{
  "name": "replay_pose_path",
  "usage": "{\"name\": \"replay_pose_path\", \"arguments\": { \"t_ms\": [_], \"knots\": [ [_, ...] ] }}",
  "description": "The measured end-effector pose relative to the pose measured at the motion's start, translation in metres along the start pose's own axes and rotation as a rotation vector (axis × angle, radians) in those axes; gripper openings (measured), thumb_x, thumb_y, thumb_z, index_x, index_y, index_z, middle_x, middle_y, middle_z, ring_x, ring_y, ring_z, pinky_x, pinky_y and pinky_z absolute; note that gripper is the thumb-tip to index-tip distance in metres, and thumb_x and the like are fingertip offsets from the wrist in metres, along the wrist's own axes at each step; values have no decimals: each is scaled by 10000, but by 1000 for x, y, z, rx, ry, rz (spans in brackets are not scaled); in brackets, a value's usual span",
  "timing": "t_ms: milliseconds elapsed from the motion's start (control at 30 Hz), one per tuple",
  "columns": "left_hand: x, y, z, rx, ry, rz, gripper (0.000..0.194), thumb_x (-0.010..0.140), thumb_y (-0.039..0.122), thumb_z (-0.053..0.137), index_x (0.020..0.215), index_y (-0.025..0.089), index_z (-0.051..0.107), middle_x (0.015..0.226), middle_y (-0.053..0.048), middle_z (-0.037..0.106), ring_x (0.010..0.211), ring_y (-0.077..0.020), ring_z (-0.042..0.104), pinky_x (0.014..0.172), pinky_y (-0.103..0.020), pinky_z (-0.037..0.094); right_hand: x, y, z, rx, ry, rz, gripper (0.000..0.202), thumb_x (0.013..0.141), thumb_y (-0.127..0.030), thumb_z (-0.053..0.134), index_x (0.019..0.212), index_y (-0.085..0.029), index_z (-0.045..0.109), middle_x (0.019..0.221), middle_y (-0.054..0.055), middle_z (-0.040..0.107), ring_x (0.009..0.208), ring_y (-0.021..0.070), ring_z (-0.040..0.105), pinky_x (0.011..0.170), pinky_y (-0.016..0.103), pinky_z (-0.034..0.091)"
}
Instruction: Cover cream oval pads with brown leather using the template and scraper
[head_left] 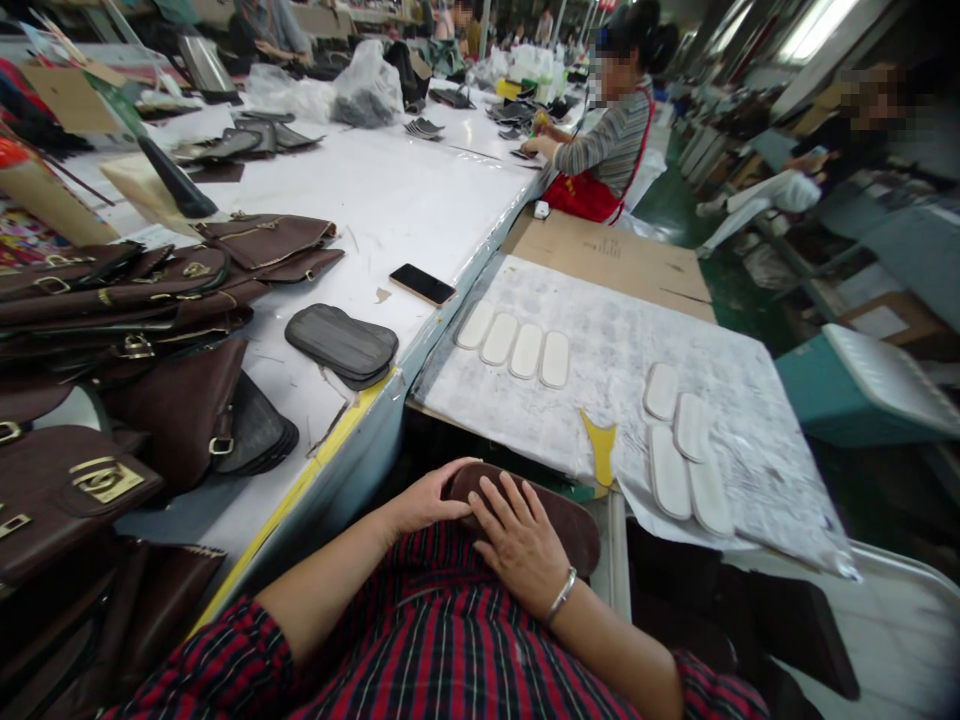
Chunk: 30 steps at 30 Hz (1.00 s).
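A dark brown rounded leather piece (574, 530) lies over my lap, close to my body. My left hand (431, 500) grips its left end, thumb along the near edge and fingers at the far edge. Flat on top of the same piece rests my right hand (521, 545), its fingers stretched out and slightly spread. Just beyond is a low board covered in whitish paper (600, 325). A row of pale oval pieces (555, 360) lies on its left half, and a second group of pale oval pieces (671, 470) on its right. A yellow forked piece (600, 445) sits at the board's near edge.
Brown leather bags (172, 410) are piled on the white table (352, 210) to my left. Stacked dark oval pieces (341, 340) and a phone (421, 284) lie near its edge. A co-worker (611, 140) sits farther along. A teal bin (862, 385) stands at right.
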<state>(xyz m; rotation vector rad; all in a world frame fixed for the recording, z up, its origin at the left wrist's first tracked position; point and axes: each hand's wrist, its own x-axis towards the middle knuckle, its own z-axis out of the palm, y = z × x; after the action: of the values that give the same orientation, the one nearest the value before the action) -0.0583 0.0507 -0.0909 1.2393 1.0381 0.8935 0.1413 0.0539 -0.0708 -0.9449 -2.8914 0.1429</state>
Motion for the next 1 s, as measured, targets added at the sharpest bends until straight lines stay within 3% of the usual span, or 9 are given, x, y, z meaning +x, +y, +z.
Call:
{"name": "replay_pose_path", "arguments": {
  "t_ms": [200, 367, 600, 733, 867, 1000],
  "knots": [
    [4, 1, 0, 41, -18, -26, 667, 667, 255, 638, 1277, 187, 377, 1285, -68, 465, 1180, -239, 420, 1015, -384, 291, -20, -1, 5, -43, 13, -26, 537, 862, -158, 412, 1371, -220, 252, 1432, -11, 246, 1317, 263, 140, 1043, 461, 226],
    [7, 4, 1, 60, -66, -44, 676, 664, 246, 649, 1274, 179, 367, 1277, -78, 461, 1151, -234, 445, 989, -365, 324, -38, 8, 0, -23, 14, -44, 577, 837, -131, 427, 1369, -258, 246, 1421, -19, 272, 1313, 270, 154, 1025, 496, 245],
    [5, 6, 9, 149, 2, -104, 772, 617, 277, 684, 1289, 171, 319, 1270, -83, 461, 1146, -241, 442, 979, -365, 337, -49, 10, 4, -52, 37, -21, 567, 825, -119, 411, 1367, -195, 264, 1420, 19, 276, 1306, 255, 185, 1036, 463, 238],
    [3, 7, 12, 152, 9, -124, 790, 626, 291, 669, 1307, 173, 286, 1269, -82, 461, 1151, -235, 439, 985, -365, 337, -78, 21, 7, -104, 94, 126, 548, 831, -169, 442, 1355, -130, 286, 1402, 88, 309, 1300, 233, 217, 1035, 411, 254],
    [2, 7, 11, 159, 7, -141, 785, 637, 274, 656, 1314, 200, 265, 1284, -65, 449, 1176, -226, 419, 1001, -357, 323, -112, 42, -1, -145, 96, 264, 593, 829, -358, 487, 1339, -113, 310, 1374, 127, 349, 1274, 254, 276, 1027, 453, 246],
    [0, 5, 11, 147, 9, -126, 761, 659, 270, 636, 1317, 202, 260, 1297, -68, 441, 1185, -227, 412, 1013, -361, 309, -110, 55, -13, -144, 156, 355, 506, 825, -455, 471, 1221, -140, 466, 1242, 115, 509, 1206, 268, 381, 1026, 513, 204]
  ]
}}
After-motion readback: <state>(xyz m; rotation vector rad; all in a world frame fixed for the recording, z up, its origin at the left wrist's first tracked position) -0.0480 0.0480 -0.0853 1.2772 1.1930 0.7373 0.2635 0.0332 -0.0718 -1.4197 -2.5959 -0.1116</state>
